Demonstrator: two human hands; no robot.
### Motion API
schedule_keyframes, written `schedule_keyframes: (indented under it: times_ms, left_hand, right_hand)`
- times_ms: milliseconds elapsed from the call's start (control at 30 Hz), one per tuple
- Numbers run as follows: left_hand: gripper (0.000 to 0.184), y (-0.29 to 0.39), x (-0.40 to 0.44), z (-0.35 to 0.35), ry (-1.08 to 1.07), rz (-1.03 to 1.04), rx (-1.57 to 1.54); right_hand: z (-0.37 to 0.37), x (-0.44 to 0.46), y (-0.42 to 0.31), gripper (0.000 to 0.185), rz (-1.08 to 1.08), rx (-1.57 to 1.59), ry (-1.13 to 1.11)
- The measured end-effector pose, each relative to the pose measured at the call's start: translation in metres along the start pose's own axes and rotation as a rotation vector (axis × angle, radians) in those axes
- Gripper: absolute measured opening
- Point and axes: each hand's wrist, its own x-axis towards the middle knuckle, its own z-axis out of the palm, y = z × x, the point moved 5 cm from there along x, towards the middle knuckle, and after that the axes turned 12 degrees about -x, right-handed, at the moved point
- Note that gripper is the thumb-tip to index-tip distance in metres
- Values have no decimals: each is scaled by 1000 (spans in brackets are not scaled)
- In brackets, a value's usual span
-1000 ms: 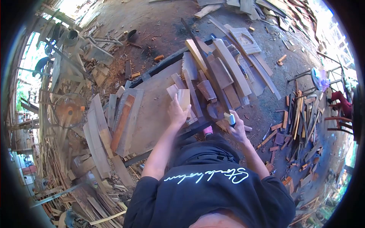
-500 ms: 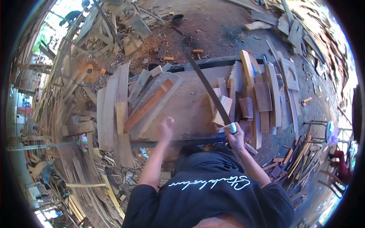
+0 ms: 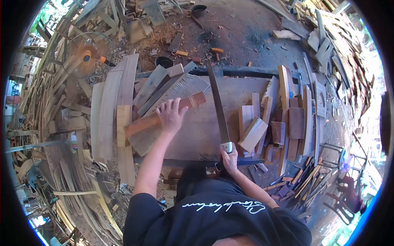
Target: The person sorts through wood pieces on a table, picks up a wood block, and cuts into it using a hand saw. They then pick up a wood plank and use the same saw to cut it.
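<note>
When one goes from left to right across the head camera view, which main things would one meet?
Fan with orange centre → reddish board beneath the left hand → saw in the right hand → pale block → brown wooden piece.

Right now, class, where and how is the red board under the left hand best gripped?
Probably around its middle, from above and the near side: the red board is long and narrow, so one grasp could straddle its long edges, and its upper face looks covered only by the left hand.
</note>
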Motion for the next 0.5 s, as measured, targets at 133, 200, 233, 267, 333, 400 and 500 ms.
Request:
schedule_keyframes:
  times_ms: [133,200,233,267,333,400,500]
  left_hand:
    - [46,12,2,-10,90,30,-38]
    - [35,28,-8,-21,211,68,-59]
    - [29,34,-25,-18,109,91,-171]
    - [23,37,-49,-17,-2,117,-283]
    - [7,37,-107,-8,-150,201,-446]
    - [7,25,-171,-4,-391,55,-401]
    - [21,-31,-257,6,-693,-385,-406]
  right_hand:
    - [5,17,11,29,80,-93,-5]
    - [-1,17,9,32,7,-302,54]
    - [-7,16,1,36,-59,-521,97]
    - [-15,11,-5,39,-85,-677,139]
    - [-37,-8,-12,35,-133,-730,173]
    - [-57,-38,-1,29,-111,-830,36]
    - [-95,-85,44,24,210,-1049,-286]
